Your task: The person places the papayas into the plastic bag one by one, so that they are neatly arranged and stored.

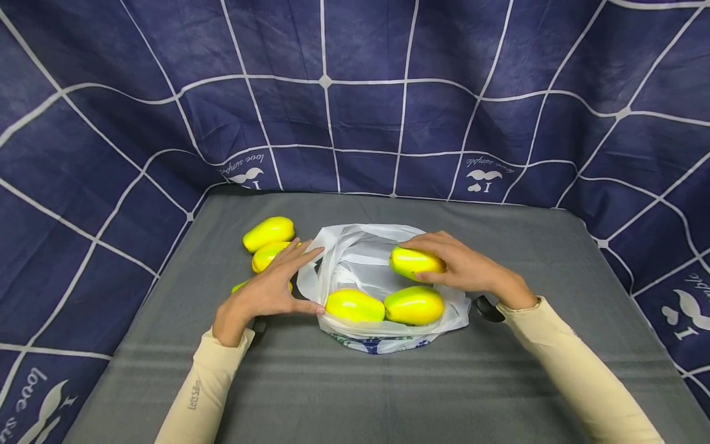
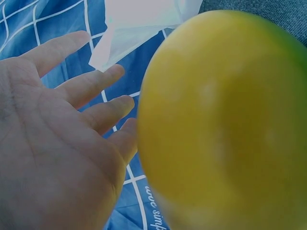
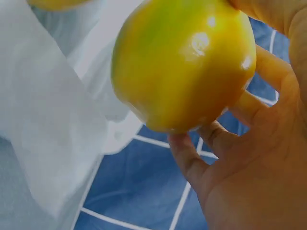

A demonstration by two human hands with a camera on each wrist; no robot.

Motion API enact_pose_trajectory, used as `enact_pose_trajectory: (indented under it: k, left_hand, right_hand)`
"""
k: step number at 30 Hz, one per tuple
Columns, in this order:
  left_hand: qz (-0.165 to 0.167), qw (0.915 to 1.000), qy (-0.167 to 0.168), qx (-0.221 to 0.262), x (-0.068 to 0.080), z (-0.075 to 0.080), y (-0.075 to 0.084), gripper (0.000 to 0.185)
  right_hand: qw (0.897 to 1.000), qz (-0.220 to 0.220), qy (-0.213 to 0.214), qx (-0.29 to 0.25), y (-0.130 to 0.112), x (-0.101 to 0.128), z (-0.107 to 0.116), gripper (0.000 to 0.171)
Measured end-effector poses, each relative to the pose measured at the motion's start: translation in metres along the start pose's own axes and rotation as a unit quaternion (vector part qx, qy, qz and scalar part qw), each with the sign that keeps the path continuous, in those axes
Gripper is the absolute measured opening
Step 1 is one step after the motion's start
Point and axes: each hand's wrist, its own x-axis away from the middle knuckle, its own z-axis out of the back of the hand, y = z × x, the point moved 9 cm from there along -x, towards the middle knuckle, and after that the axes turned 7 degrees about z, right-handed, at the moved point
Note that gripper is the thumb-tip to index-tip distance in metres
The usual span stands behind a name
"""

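A white plastic bag lies with its mouth spread wide. Two yellow-green oval fruits, the left one and the right one, rest side by side at its near part. My right hand grips a third oval fruit over the right part of the bag's mouth, thumb on one side and fingers on the other. At the bag's left edge, my left hand has its fingers spread, with the thumb tip at the rim. No fruit lies within the left fingers.
Left of the bag, more oval fruits lie on the grey cloth: one at the back, one in front of it, and another mostly hidden behind the left hand. A dark blue grid-patterned curtain encloses the back and sides.
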Motion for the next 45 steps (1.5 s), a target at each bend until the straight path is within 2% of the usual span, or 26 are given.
enact_pose_trajectory:
  k: [6,12,16,23,37,45]
  left_hand:
    - [0.005,1.0,-0.003,0.002,-0.001,-0.001,0.0,0.114]
    - [0.007,1.0,-0.004,0.004,-0.001,-0.001,0.001,0.114]
    - [0.007,1.0,-0.004,0.002,0.0,-0.002,0.001,0.114]
    - [0.013,0.9999,-0.006,0.005,0.001,-0.003,0.0,0.114]
    - [0.012,0.9999,-0.009,0.003,0.001,-0.005,-0.001,0.114]
    - [0.008,0.9999,-0.004,0.004,0.001,-0.002,0.0,0.115]
  right_hand:
    - [0.999,-0.01,-0.027,-0.015,0.003,-0.004,-0.017,0.055]
    - [0.999,-0.034,-0.03,-0.021,0.012,-0.003,-0.022,0.056]
    - [0.999,-0.027,-0.035,-0.013,0.014,-0.005,-0.027,0.055]
    - [1.0,0.016,-0.027,0.001,0.013,-0.01,-0.034,0.049]
    - [0.999,0.001,-0.038,0.016,0.018,-0.008,-0.043,0.048]
    - [0.999,-0.01,-0.052,0.005,0.019,-0.006,-0.045,0.05]
